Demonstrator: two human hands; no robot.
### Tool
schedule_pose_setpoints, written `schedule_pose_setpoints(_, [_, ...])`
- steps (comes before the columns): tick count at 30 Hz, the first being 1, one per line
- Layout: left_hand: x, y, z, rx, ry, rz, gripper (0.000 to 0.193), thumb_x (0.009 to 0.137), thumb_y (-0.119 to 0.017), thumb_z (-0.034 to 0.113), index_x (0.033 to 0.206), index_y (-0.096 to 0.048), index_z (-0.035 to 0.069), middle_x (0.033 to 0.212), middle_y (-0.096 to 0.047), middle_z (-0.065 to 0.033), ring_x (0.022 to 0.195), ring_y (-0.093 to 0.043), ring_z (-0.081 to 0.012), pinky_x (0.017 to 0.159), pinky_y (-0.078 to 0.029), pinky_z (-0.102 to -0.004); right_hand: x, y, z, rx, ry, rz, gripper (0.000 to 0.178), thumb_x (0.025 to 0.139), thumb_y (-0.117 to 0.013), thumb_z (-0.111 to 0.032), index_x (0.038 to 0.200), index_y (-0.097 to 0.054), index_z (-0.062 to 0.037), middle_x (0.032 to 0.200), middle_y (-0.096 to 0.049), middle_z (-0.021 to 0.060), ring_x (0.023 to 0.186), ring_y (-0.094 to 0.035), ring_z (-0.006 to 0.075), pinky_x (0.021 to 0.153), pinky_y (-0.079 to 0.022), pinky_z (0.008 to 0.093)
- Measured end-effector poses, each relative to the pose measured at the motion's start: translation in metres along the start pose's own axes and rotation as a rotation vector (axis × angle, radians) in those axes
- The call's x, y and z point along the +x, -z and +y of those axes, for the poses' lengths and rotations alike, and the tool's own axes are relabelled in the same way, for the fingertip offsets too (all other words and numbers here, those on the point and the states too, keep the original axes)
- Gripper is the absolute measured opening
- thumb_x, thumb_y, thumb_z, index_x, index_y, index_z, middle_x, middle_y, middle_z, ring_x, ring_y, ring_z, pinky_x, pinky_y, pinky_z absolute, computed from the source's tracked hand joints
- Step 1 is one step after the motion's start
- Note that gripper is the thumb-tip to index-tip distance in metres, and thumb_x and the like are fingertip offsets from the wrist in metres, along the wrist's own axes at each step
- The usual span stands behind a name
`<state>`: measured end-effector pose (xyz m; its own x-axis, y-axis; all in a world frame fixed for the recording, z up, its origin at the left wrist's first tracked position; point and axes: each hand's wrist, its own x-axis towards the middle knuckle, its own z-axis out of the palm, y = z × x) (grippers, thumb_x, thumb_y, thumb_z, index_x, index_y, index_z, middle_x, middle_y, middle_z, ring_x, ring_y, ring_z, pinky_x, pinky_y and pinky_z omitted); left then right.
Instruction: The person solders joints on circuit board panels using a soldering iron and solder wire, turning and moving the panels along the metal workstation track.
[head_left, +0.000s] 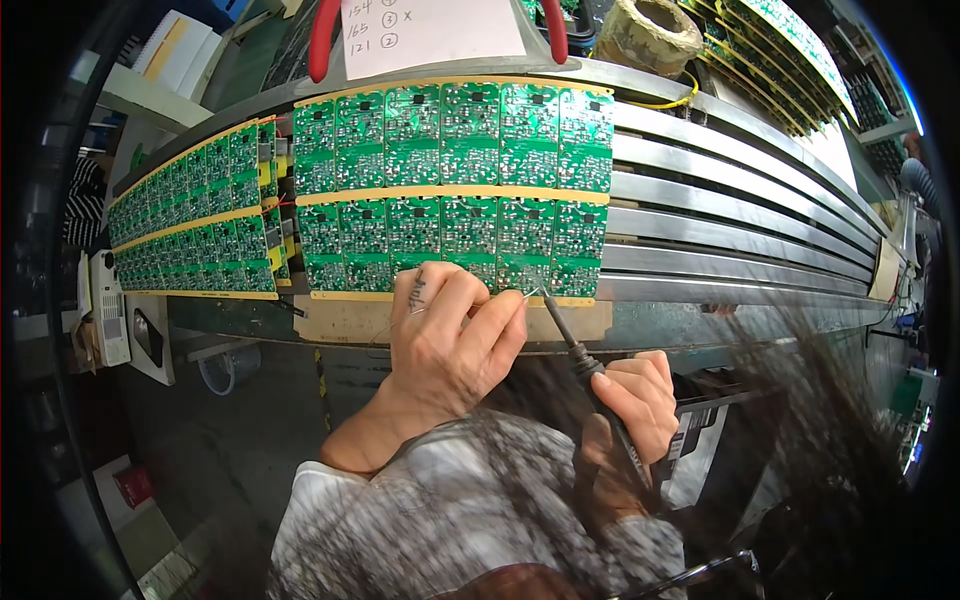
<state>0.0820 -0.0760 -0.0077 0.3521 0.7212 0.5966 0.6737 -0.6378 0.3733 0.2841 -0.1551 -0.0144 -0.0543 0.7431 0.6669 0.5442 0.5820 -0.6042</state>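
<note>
A soldering iron (pixel 568 335) is gripped in my right hand (pixel 640 405), its tip slanting up to the lower edge of a green circuit board panel (pixel 450 225). My left hand (pixel 455 330) rests over that panel's lower edge, thumb and forefinger pinched on a thin silvery solder wire (pixel 528 296). The wire's end lies close to the iron's tip; I cannot tell whether they touch. The panel carries two rows of identical boards between tan strips and lies on metal rails. Beneath its near edge shows a brown board (pixel 350 320).
More circuit panels (pixel 195 210) lie to the left. Bare metal rails (pixel 740 215) run to the right. At the back are a handwritten paper sheet (pixel 435 40), red-handled pliers (pixel 322 40), a tape-like roll (pixel 650 35) and stacked panels (pixel 775 60). Dark hair partly covers the lower right.
</note>
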Motion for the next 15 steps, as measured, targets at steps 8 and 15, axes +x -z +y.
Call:
schedule_pose_setpoints(8, [-0.008, 0.018, -0.003, -0.028, 0.091, 0.033, 0.045, 0.064, -0.081, 0.0, 0.104, -0.08, 0.019, 0.074, -0.042, -0.0002, 0.066, -0.05, -0.02, 0.059, -0.042, -0.0352, 0.004, 0.006, 0.001, -0.012, -0.008, 0.005, 0.023, 0.088, -0.072, -0.017, 0.104, -0.071, -0.0003, 0.077, -0.068, 0.0084, 0.066, -0.066, 0.0251, 0.062, -0.046, 0.0364])
schedule_pose_setpoints(15, [0.011, -0.002, 0.004, -0.027, -0.069, 0.031, 0.023, 0.071, -0.082, 0.005, 0.09, -0.075, 0.015, 0.073, -0.044, 0.0, 0.066, -0.051, -0.0204, 0.062, -0.04, -0.0368, -0.01, 0.022, 0.008, -0.028, -0.048, 0.142, 0.027, 0.091, -0.066, -0.023, 0.102, -0.069, 0.0011, 0.076, -0.067, 0.0099, 0.065, -0.064, 0.0257, 0.064, -0.045, 0.0391])
